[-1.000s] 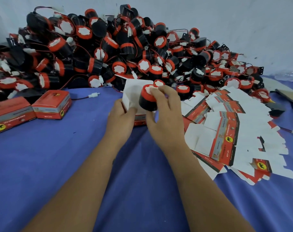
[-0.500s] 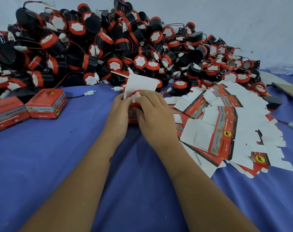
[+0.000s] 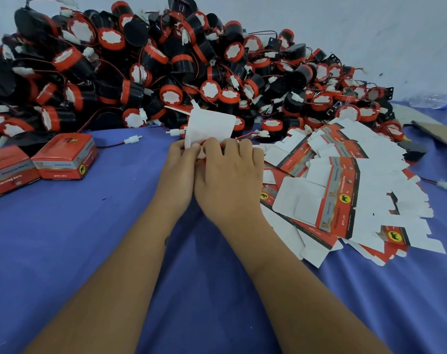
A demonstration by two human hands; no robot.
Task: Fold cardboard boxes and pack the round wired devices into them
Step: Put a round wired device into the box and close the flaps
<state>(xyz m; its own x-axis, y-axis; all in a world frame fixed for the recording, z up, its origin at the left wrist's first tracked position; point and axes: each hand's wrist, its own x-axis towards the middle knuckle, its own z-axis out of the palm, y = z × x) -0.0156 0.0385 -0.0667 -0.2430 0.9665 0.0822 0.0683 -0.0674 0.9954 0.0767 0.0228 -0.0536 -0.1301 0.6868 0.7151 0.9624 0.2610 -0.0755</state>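
We found the left hand (image 3: 177, 162) and right hand (image 3: 230, 169) both gripping an open box (image 3: 209, 129) on the worktop (image 3: 89, 238), the device mostly hidden inside under curled fingers. In our judgement its trailing wire could snag the upright flap, preventing closure.

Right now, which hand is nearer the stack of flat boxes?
Right. The right hand sits just beside the flat boxes, its outer edge almost at the stack. The left hand is farther off, on the right hand's other side.
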